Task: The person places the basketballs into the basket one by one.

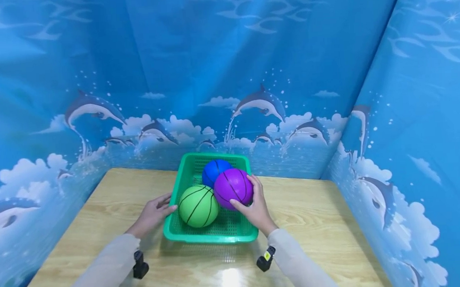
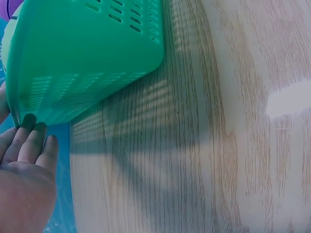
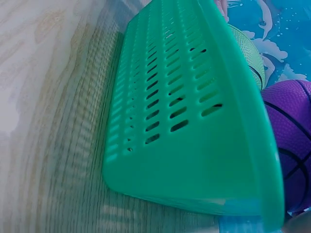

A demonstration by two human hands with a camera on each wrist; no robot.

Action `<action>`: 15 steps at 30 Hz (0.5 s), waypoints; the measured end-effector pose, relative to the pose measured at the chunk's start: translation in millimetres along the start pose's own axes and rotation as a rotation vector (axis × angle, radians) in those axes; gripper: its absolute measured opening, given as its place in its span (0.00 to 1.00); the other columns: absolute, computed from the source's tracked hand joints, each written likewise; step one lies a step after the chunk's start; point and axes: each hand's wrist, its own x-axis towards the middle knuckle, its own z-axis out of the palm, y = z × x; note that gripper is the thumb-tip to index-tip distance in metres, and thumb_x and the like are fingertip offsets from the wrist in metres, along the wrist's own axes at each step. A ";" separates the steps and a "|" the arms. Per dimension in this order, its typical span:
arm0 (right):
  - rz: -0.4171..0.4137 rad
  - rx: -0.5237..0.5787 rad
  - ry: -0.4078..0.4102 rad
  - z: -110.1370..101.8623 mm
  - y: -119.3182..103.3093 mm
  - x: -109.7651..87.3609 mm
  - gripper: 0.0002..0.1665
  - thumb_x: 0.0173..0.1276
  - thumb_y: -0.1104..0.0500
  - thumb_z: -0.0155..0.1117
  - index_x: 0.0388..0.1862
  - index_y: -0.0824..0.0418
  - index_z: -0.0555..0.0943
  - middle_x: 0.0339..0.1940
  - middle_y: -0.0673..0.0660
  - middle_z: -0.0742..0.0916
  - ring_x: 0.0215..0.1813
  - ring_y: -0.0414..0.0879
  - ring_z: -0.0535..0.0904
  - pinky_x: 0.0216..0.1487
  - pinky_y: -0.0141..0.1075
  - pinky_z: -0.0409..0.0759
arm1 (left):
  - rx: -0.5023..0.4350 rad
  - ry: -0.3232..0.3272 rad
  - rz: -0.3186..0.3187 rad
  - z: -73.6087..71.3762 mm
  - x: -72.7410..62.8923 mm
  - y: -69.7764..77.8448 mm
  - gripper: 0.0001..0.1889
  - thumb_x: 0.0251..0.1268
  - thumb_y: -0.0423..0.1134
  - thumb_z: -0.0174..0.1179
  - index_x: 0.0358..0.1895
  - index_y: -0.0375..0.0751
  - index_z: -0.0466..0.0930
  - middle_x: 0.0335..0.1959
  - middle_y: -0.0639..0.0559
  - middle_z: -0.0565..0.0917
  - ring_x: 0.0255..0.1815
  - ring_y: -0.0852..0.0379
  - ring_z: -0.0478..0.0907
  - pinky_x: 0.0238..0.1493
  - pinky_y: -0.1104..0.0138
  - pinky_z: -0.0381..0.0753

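A green plastic basket (image 1: 215, 238) with slotted walls sits on the table, holding a light green ball (image 1: 198, 207) at its front left and a blue ball (image 1: 215, 170) toward the back. My right hand (image 1: 259, 208) grips a purple ball (image 1: 232, 187), thumb at its front and fingers along its right side. That ball is at the basket's right side, partly covering the blue one; whether it rests on anything is unclear. On the left, my left hand (image 1: 153, 214) pinches the basket's rim, thumb on top and fingers against the outer wall (image 2: 63, 92). In the right wrist view, the right hand is almost wholly out of frame.
The wooden table (image 1: 308, 226) extends to both sides of the basket. Blue curtains (image 1: 195, 76) printed with dolphins stand close behind it and along the right. Each sleeved wrist carries a small black camera (image 1: 140, 265).
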 end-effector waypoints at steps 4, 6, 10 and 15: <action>-0.020 -0.001 -0.019 -4.3 -17.8 -2.3 0.53 0.57 0.54 0.74 0.76 0.55 0.55 0.77 0.60 0.55 0.73 0.63 0.58 0.68 0.58 0.65 | 0.004 0.010 -0.006 -1.1 1.6 -1.2 0.38 0.70 0.47 0.57 0.75 0.35 0.51 0.70 0.30 0.61 0.70 0.33 0.59 0.67 0.46 0.65; -0.025 0.007 -0.025 -6.9 -28.3 -4.5 0.52 0.58 0.56 0.73 0.75 0.60 0.55 0.76 0.63 0.55 0.73 0.66 0.58 0.67 0.59 0.65 | 0.011 0.014 -0.008 -1.5 2.9 -2.0 0.38 0.69 0.47 0.57 0.75 0.34 0.51 0.70 0.30 0.61 0.70 0.33 0.59 0.67 0.46 0.65; -0.002 0.012 -0.043 -9.3 -30.8 -5.0 0.52 0.59 0.55 0.73 0.76 0.59 0.54 0.77 0.63 0.54 0.72 0.67 0.58 0.66 0.60 0.65 | 0.031 0.015 -0.010 -1.9 4.8 -3.7 0.38 0.70 0.48 0.56 0.75 0.34 0.51 0.70 0.30 0.62 0.70 0.33 0.60 0.67 0.47 0.66; 0.066 -0.018 -0.116 -16.9 -6.9 1.9 0.51 0.63 0.44 0.68 0.78 0.48 0.50 0.79 0.55 0.50 0.75 0.60 0.55 0.69 0.56 0.64 | 0.117 -0.015 0.045 -6.1 4.1 -5.1 0.36 0.71 0.48 0.54 0.74 0.32 0.53 0.69 0.30 0.64 0.68 0.34 0.64 0.64 0.49 0.71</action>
